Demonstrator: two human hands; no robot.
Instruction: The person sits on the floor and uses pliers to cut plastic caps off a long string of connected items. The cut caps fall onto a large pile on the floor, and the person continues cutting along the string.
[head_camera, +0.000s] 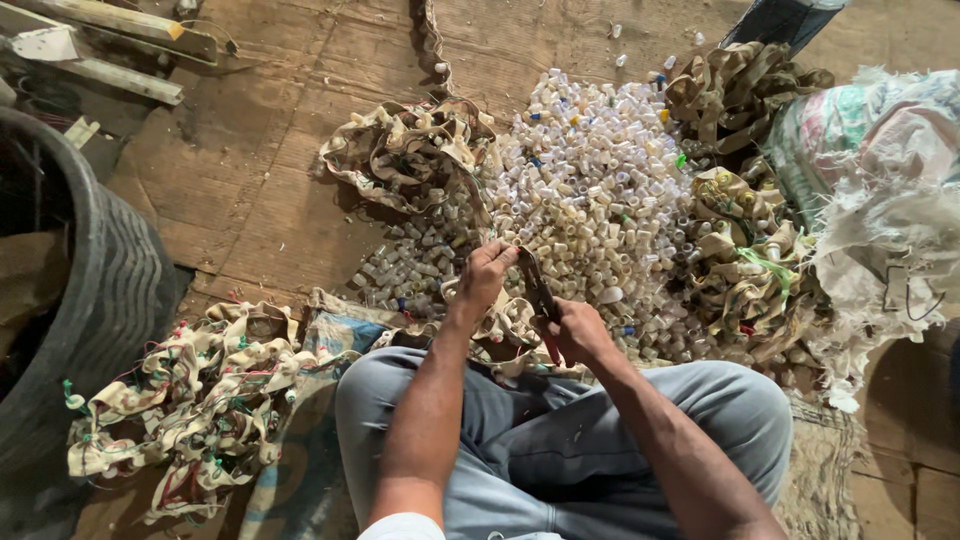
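The left hand (487, 275) pinches the top of a dirty beige fabric strip (505, 320), fingers closed on it just above the person's knees. The right hand (577, 332) is wrapped around the handle of a dark metal cutting tool (536, 285), whose blade points up towards the left hand's fingertips; whether the blade touches the strip cannot be told. Both hands sit close together over the lap, above grey trousers (560, 440).

Just beyond the hands spreads a broad heap of small white and clear plastic tubes (590, 190), lying on the brown wooden floor (250, 200). At the far left edge of that heap rests a tangled bundle of beige strips (410, 150); more such bundles lie at the far right (740, 90) and to the near right (745, 270). Near left, beside the person's knee, lies another pile of beige strips with red and green threads (200, 390). A dark ribbed tub (110, 300) stands at the left edge, and a frayed white woven sack (880, 200) lies at the right.
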